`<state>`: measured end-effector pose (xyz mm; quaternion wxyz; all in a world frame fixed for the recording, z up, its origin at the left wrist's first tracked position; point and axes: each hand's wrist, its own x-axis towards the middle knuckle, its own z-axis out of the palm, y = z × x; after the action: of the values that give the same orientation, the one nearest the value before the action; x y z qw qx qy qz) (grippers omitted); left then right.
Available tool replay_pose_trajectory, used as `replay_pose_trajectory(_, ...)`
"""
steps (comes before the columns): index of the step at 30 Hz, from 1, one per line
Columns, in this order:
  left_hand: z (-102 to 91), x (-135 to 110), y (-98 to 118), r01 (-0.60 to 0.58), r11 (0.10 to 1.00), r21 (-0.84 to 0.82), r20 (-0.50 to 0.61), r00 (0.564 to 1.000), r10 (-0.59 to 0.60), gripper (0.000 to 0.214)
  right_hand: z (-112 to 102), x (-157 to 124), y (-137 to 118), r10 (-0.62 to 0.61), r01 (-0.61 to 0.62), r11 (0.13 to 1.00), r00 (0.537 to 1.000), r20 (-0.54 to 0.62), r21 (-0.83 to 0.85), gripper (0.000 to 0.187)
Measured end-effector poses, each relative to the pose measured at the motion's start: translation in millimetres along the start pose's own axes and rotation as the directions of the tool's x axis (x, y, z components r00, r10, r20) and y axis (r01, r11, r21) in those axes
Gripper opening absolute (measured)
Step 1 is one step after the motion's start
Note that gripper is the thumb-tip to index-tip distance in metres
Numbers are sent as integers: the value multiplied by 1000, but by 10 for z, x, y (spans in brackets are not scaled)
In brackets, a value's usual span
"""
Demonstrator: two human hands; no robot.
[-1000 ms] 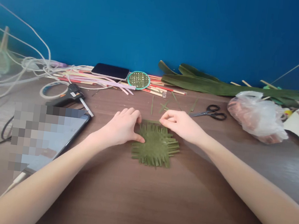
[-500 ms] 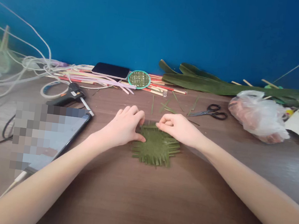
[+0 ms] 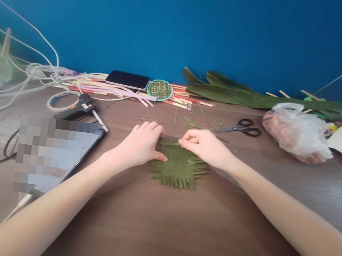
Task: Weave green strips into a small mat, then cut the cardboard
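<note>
A small mat woven from green leaf strips (image 3: 180,168) lies flat on the brown table (image 3: 159,226), with loose strip ends sticking out on all sides. My left hand (image 3: 142,143) rests on the mat's left edge, fingers curled at the far corner and thumb pressed on the weave. My right hand (image 3: 206,147) is at the mat's far edge, thumb and forefinger pinched on a leaf strip there. The two hands nearly meet above the far edge.
Black scissors (image 3: 241,128) and loose green strips (image 3: 190,122) lie behind the mat. Long green leaves (image 3: 255,97), a plastic bag (image 3: 297,131), a phone (image 3: 127,80), a round woven piece (image 3: 159,90), coloured sticks, a glue gun (image 3: 78,108), tape ring, cables and a tablet (image 3: 58,151) surround it.
My right hand has slid a little left along the mat's far edge toward my left hand, still pinching. My left hand has stayed on the mat's left edge.
</note>
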<state>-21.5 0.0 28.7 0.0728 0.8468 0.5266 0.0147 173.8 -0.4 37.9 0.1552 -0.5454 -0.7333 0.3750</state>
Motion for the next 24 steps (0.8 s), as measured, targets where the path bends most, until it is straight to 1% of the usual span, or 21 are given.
replay_pose_trajectory(12,-46,-15,37,-13,1000,-17,28,1000,14,39,38,-24,9,-48,48,999,999,7,5,25)
replay_pose_trajectory(16,-55,-9,35,-4,1000,-25,44,999,5,38,50,-8,14,-64,65,997,998,9,-33,23)
replay_pose_trajectory(21,-31,0,16,0,999,-41,41,999,2,39,67,10,22,-53,53,993,999,4,-104,21)
replay_pose_trajectory(24,-16,-7,14,3,995,-99,33,999,0,46,72,12,20,-52,51,990,999,-5,-134,19)
